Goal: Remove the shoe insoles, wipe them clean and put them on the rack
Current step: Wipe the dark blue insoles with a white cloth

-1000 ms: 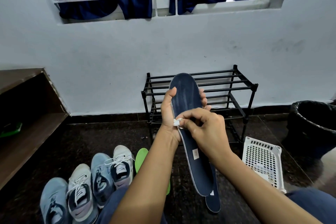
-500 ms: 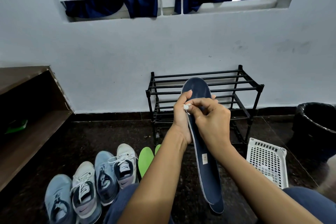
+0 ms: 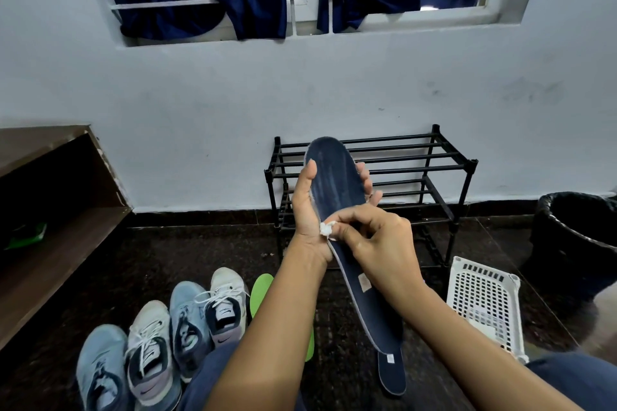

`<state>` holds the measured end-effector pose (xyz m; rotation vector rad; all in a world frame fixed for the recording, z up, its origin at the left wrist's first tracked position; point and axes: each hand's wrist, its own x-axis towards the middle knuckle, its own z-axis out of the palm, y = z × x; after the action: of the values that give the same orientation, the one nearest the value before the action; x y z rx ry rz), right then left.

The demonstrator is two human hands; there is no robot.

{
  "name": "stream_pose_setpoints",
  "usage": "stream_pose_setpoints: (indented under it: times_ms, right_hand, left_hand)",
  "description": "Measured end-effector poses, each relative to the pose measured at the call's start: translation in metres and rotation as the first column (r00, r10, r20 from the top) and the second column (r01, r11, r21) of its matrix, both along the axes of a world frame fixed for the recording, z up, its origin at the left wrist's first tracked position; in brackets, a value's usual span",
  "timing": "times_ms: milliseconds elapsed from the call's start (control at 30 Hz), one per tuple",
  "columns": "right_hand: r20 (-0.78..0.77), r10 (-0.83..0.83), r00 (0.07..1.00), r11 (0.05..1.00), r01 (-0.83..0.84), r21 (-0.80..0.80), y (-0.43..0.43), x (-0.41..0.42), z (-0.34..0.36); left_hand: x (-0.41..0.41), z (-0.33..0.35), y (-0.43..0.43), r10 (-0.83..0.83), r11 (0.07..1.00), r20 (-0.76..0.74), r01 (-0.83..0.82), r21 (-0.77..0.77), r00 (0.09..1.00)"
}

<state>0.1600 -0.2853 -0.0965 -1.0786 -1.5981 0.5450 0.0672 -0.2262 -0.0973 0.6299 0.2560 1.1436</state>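
Observation:
My left hand point(image 3: 309, 210) grips a dark blue insole point(image 3: 337, 187) upright in front of the black metal rack point(image 3: 430, 157), thumb on its left edge and fingers behind. My right hand point(image 3: 377, 243) pinches a small white wipe point(image 3: 325, 229) against the insole's left edge, near its middle. A second dark blue insole point(image 3: 392, 374) lies on the floor below the held one. A green insole point(image 3: 262, 290) lies on the floor beside the shoes. Both rack shelves hold nothing.
Several sneakers point(image 3: 187, 320) stand in a row at lower left. A white perforated basket point(image 3: 484, 300) lies on the floor at right, with a black bin point(image 3: 581, 227) beyond it. A wooden shelf unit point(image 3: 50, 210) stands on the left.
My right hand slid the white wipe up the insole toward its toe end, then back down to the middle. My left hand kept its grip.

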Motion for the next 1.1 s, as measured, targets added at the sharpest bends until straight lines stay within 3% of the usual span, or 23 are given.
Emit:
stream_pose_setpoints:
  times_ms: [267, 400, 533, 700, 933, 1100]
  right_hand:
    - [-0.043, -0.175, 0.984, 0.985, 0.175, 0.0, 0.015, -0.001, -0.003]
    - [0.066, -0.318, 0.946, 0.948, 0.317, 0.028, 0.021, -0.008, -0.005]
    - [0.119, -0.408, 0.905, 0.912, 0.4, 0.09, 0.023, -0.015, -0.001]
    - [0.011, -0.194, 0.981, 0.972, 0.191, 0.135, 0.019, -0.016, 0.001]
    - [0.113, 0.05, 0.992, 0.994, -0.061, 0.094, 0.004, -0.01, -0.008]
    - [0.048, 0.015, 0.999, 0.997, -0.019, 0.071, 0.0, -0.003, -0.012]
  left_hand:
    - [0.013, -0.002, 0.001, 0.014, 0.994, -0.154, -0.03, -0.104, 0.988]
    - [0.01, -0.003, 0.001, -0.013, 0.974, -0.214, -0.036, -0.224, 0.977]
    - [0.008, -0.003, -0.001, 0.038, 0.971, -0.222, -0.088, -0.221, 0.974]
    - [-0.003, 0.001, -0.007, 0.01, 0.99, -0.112, -0.026, -0.14, 0.994]
    - [-0.022, 0.002, -0.002, 0.023, 1.0, -0.032, -0.023, -0.009, 0.999]
    - [-0.012, 0.0, 0.0, -0.011, 0.999, -0.04, 0.01, -0.032, 0.999]
